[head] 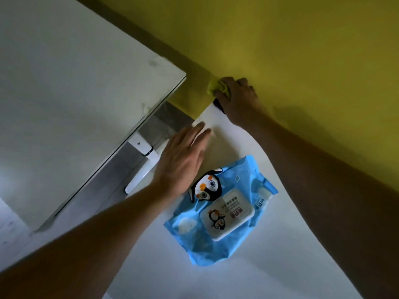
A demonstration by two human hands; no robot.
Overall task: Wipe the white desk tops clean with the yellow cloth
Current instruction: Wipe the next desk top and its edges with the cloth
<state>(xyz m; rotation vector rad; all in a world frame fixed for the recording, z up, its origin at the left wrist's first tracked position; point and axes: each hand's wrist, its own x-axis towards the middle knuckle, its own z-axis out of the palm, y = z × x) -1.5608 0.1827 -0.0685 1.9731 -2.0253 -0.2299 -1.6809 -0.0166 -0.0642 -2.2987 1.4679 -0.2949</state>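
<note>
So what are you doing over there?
A person is wiping a white desk top. The right hand grips a bunched yellow cloth at the desk's far corner, against the yellow wall. The left hand rests flat on the desk near its edge. A blue pack of wet wipes lies between the arms.

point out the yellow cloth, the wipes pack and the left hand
yellow cloth (217,87): head view, bunched part showing beside the fingers
wipes pack (254,182): head view, blue wrapper
left hand (183,160): head view, back of the hand
</note>
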